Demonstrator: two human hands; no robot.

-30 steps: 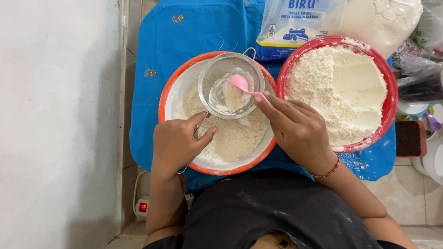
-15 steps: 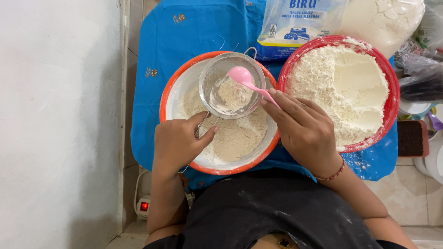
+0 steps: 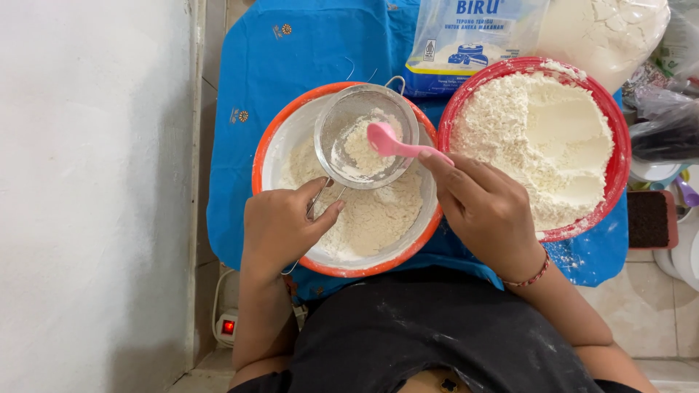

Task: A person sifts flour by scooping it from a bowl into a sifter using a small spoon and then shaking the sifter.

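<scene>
**Sieve held over the bowl, spoon working the flour**

Cloth [image 3: 291, 109] underneath catches spills. Red bowl [image 3: 610, 138] sits heaped alongside, within reach. Over the orange bowl [image 3: 271, 156], left hand [image 3: 280, 229] grips the sieve [image 3: 364, 135] handle so flour drops inside; right hand [image 3: 484, 211] fingers pinch the pink spoon [image 3: 389, 142], stirring.

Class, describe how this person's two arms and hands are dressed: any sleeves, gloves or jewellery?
Both forearms are bare, with no sleeves in view and no gloves. The right hand has a thin reddish beaded bracelet at the wrist. The left hand wears nothing visible.
</scene>
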